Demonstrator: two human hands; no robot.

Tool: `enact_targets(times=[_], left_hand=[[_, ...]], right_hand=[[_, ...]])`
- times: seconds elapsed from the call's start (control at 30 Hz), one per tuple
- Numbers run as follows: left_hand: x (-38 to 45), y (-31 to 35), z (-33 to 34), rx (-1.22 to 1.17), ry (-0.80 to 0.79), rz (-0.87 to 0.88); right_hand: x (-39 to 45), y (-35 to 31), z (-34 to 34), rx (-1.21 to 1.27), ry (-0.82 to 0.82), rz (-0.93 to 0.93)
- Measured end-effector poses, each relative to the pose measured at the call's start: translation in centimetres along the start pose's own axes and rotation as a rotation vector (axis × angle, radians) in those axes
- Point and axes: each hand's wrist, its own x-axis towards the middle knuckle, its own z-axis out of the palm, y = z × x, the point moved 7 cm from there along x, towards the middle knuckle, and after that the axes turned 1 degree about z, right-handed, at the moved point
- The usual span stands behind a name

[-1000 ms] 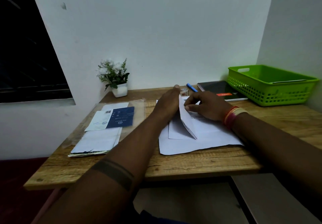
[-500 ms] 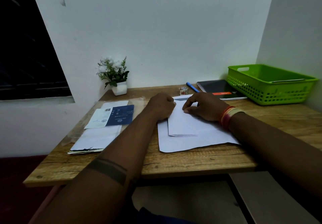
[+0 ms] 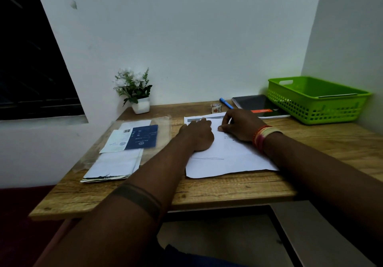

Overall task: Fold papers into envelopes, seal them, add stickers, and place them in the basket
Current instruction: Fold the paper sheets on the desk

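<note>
Hands flat on folded paper, L hand pressing, R hand beside

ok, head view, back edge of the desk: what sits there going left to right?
Potted plant → sticker roll → blue pen → black notebook → green basket. The person's hands lie in front of this row, pressing on the paper, so I left them out.
</note>
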Motion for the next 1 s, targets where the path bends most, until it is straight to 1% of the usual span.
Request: enact_targets(times=[0.23, 0.33, 0.53, 0.77, 1.0], left_hand=[[-0.6, 0.3, -0.3, 0.013, 0.015, -0.008], [-0.5, 0.2, -0.3, 0.02, 0.019, -0.002], [-0.3, 0.1, -0.2, 0.018, 0.028, -0.007], [-0.4, 0.2, -0.1, 0.032, 0.027, 0.008], [-0.6, 0.2, -0.3, 0.035, 0.032, 0.015]], right_hand=[[-2.0, -0.8, -0.4, -0.023, -0.107, -0.003], [-3.8, -1.6, -0.7, -0.025, -0.162, 0.006], [-7.9, -2.8, -1.3, -0.017, -0.234, -0.041], [-10.2, -3.1, -2.0, 0.022, -0.263, -0.086], [-8.1, -3.5, -1.7, -0.137, -0.256, -0.171]])
